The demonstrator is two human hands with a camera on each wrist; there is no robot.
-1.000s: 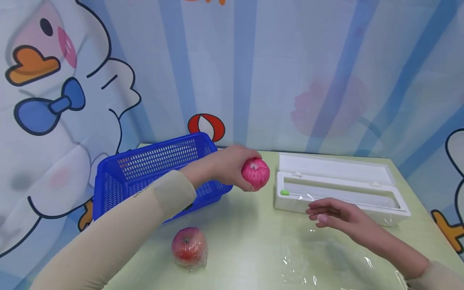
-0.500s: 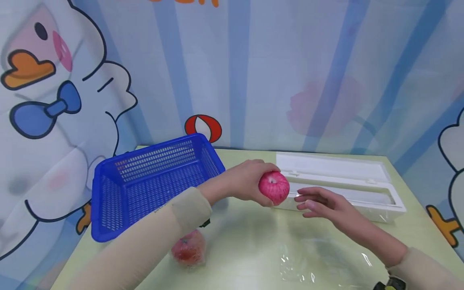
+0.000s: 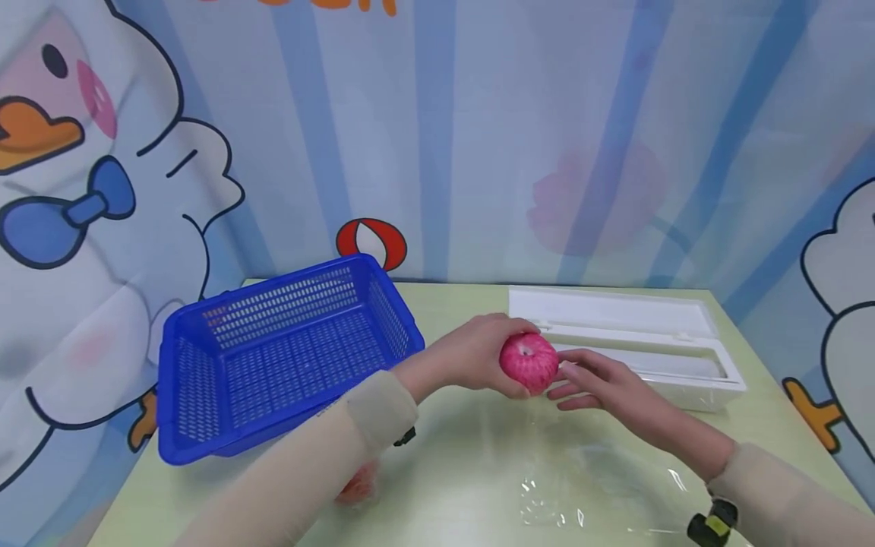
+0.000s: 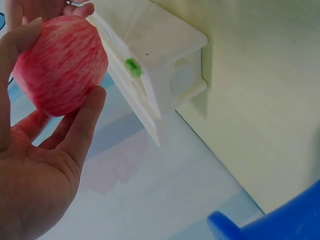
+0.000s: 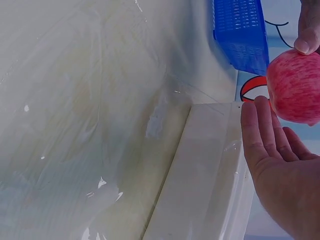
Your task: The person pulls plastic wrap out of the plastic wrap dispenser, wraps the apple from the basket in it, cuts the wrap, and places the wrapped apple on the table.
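Pink apple [image 3: 529,363] in grip of left fingers [image 4: 86,122], just beside loose right fingers [image 5: 266,132], near white box [image 3: 707,393] on surface [image 3: 447,471].

- I see the basket [image 3: 294,365] on the table [image 3: 451,479], at left.
- The box [image 3: 704,395] at right, behind the right hand [image 3: 608,389].
- One apple [image 3: 529,361] in the left hand [image 3: 478,355], near the middle.
- The wrap [image 3: 601,490] at lower right, before the box.
- Another apple [image 3: 357,488] at the bottom, partly behind the left sleeve [image 3: 317,467].

Head view: red fruit in clear film [image 3: 358,486] mostly obscured by cream fabric left sleeve [image 3: 321,467]; long white plastic box [image 3: 704,396], left end concealed behind left hand [image 3: 480,355] and round pink-red apple [image 3: 529,363]; orange lettering [image 3: 390,7] cut off. Blue perforated plastic basket [image 4: 290,220] cropped in wrist views.
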